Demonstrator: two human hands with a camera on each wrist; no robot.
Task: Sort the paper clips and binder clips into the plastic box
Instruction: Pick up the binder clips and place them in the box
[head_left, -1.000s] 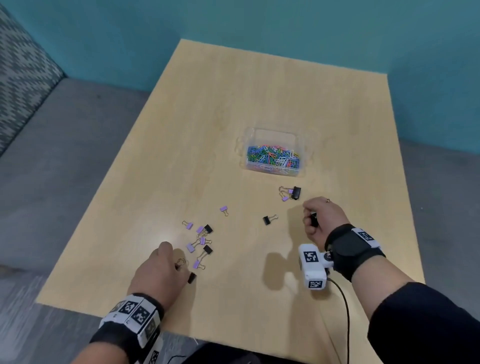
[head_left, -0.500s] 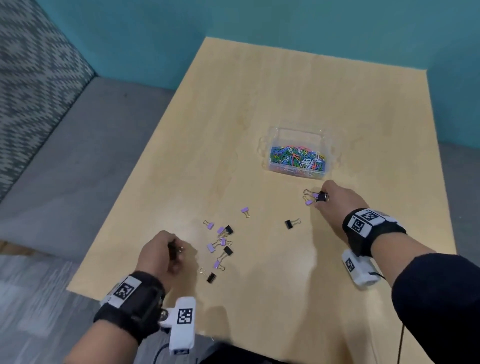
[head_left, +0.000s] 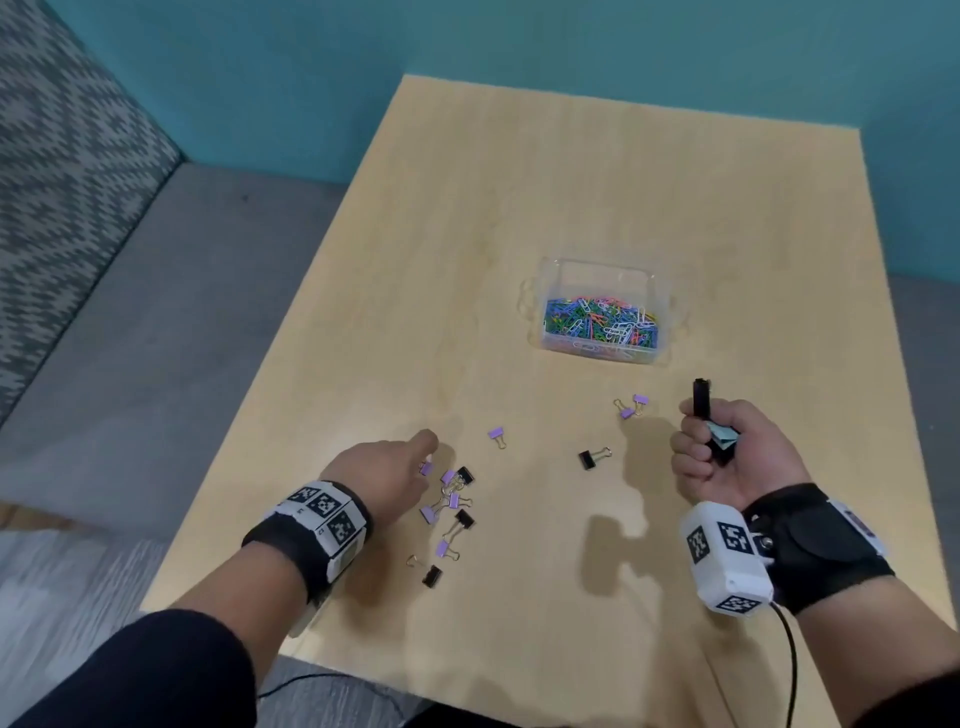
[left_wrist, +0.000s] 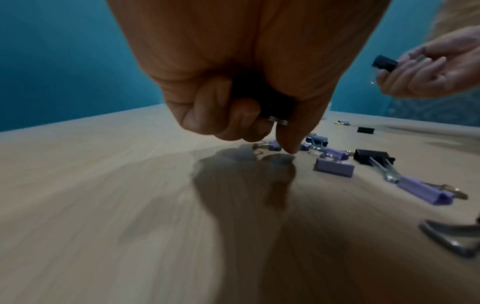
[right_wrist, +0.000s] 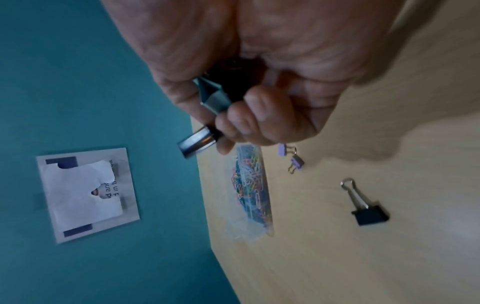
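Observation:
The clear plastic box (head_left: 535, 291) (right_wrist: 259, 232) holds many coloured paper clips. My right hand (head_left: 701, 441) (right_wrist: 233, 115) hovers just in front of it, palm up, gripping black binder clips (head_left: 701, 397) (right_wrist: 198, 142). Two purple binder clips (head_left: 631, 407) (right_wrist: 293, 157) and a lone black one (head_left: 589, 458) (right_wrist: 369, 214) lie beside it. My left hand (head_left: 423, 457) (left_wrist: 272, 142) curls round a black binder clip (left_wrist: 270, 107), fingertip down by a purple clip (head_left: 426, 468) (left_wrist: 274, 145) at the edge of a cluster of several purple and black clips (head_left: 452, 501) (left_wrist: 335, 169).
One purple clip (head_left: 497, 435) lies alone mid-table and a black one (head_left: 432, 575) sits nearer me. The wooden table (head_left: 519, 182) ends close behind my wrists. Grey carpet lies to the left, a teal wall with a paper sign (right_wrist: 85, 193) behind.
My right hand lifted off the clips near the box, taking the black one and turning palm up. My left hand moved forward to the cluster of clips.

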